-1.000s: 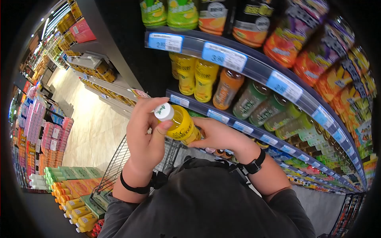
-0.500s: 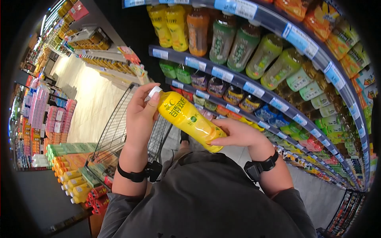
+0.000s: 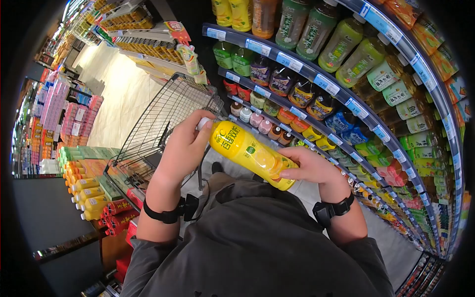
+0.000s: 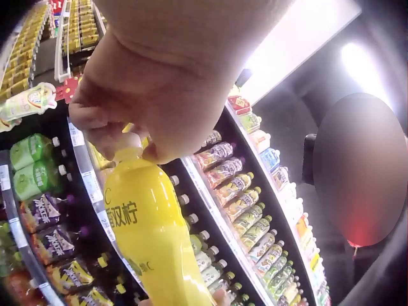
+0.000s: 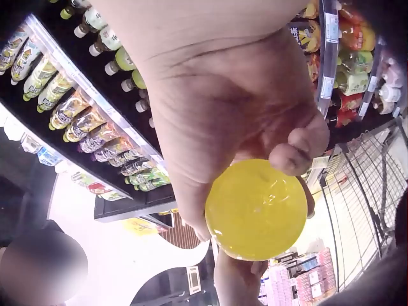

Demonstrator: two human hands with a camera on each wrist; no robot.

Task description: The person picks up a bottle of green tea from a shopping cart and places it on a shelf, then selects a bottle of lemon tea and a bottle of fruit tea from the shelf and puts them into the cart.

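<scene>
A yellow drink bottle (image 3: 247,151) with a white cap lies tilted between my two hands in the head view, its printed label facing up. My left hand (image 3: 183,146) pinches the cap end between thumb and fingers. At the base, my right hand (image 3: 316,168) grips the lower part, thumb across the label. The left wrist view shows the bottle (image 4: 156,229) hanging below the left hand (image 4: 156,95), fingers around the white cap (image 4: 129,143). In the right wrist view only the round bottle base (image 5: 256,210) shows, under the right hand (image 5: 236,108).
A wire shopping cart (image 3: 143,119) stands just left of the bottle. Curved drink shelves (image 3: 292,62) with blue price tags rise ahead and to the right. Stacked cartons and orange juice bottles (image 3: 89,193) sit at the left, beside a pale tiled aisle (image 3: 116,99).
The bottle has turned from cap toward the camera to lying sideways, label up. Both hands stayed on it. The view has tipped down, bringing lower shelves and more of the cart into sight.
</scene>
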